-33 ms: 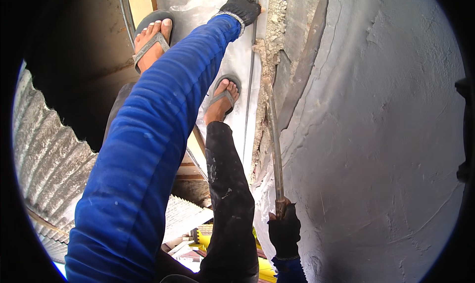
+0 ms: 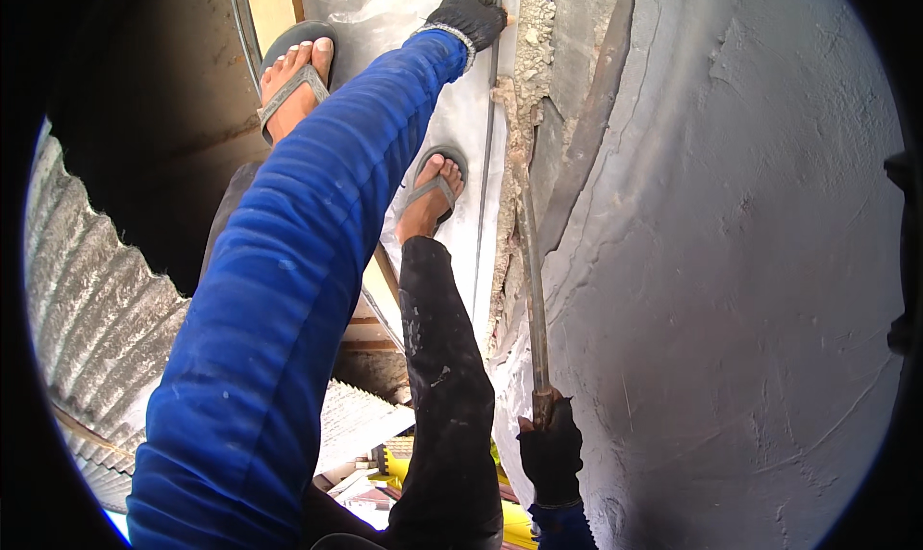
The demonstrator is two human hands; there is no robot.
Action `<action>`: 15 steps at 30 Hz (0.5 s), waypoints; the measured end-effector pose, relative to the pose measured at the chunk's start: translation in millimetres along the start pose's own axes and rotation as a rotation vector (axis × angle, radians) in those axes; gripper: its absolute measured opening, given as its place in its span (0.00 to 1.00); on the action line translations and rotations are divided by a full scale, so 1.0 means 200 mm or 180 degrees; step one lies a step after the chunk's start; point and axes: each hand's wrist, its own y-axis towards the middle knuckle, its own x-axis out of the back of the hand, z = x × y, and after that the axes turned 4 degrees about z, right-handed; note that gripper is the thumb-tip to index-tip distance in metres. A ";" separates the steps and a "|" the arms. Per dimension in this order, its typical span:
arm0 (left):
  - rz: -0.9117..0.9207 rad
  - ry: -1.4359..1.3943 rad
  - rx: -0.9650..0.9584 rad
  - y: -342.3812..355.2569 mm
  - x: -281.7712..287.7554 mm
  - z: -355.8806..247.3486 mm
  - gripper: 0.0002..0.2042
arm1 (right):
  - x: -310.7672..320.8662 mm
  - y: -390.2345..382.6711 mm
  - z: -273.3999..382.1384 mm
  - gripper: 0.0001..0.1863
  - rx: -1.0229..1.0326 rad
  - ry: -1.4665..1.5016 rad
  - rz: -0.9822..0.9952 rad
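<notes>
My left arm, in a blue sleeve, reaches far forward. At its end my left hand (image 2: 468,17), in a black glove, is closed in a fist beside a thin dark rod (image 2: 488,132) along the edge of a pale sheet. Whatever its fingers may hold is hidden. Lower right, my right hand (image 2: 552,454) wears a black fingerless glove and grips the near end of a long metal bar (image 2: 536,290). The bar's far end meets a ragged strip of crumbly mortar (image 2: 527,117) between the sheet and the wall.
A grey plastered wall (image 2: 750,262) with cracks fills the right side. My sandalled feet (image 2: 298,79) stand on or beside the pale shiny sheet (image 2: 370,12). At left are a dark opening (image 2: 125,175) and corrugated roofing (image 2: 96,310). Yellow objects (image 2: 397,457) show far below.
My right hand and the near end of the bar have shifted very slightly to the left. My left hand stays in place.
</notes>
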 end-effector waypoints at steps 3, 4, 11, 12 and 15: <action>0.0105 -0.0017 0.0079 -0.01 0.01 -0.02 0.13 | 0.03 -0.06 0.03 0.30 -0.0639 0.1424 0.0709; 0.0172 0.0037 0.0102 -0.02 0.03 -0.02 0.13 | 0.03 -0.09 0.04 0.30 -0.0449 0.1620 0.0698; 0.0201 0.0084 0.0139 -0.04 0.11 -0.04 0.14 | -0.02 -0.24 0.01 0.31 -0.0078 0.0626 0.0312; 0.0266 0.0016 0.0201 -0.04 0.11 -0.05 0.13 | -0.03 -0.25 -0.01 0.31 -0.0156 0.0557 0.0361; 0.0462 -0.0214 0.0299 -0.03 0.09 -0.07 0.11 | -0.06 -0.28 -0.06 0.31 -0.0382 0.0322 0.0453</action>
